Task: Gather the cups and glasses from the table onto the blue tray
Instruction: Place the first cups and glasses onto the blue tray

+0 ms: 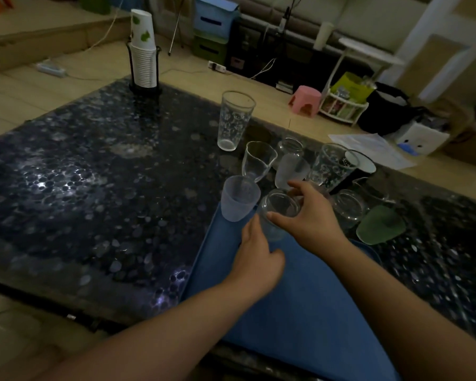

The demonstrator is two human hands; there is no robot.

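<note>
A small clear glass jar [279,213] sits at the far end of the blue tray [294,298], just below the frame's centre, and both hands close on it: the right hand [311,215] pinches its rim from above, the left hand [259,259] wraps its lower side. A frosted cup [238,199] stands on the tray's far left corner, just beside the jar. Past the tray edge, on the dark pebble-patterned table [94,188], wait a clear beaker [257,160], another frosted cup [291,170], a printed tumbler [333,166] and a tall printed glass [234,119]. A green cup [381,225] lies right of the tray. A paper cup stack [143,50] stands upper left.
</note>
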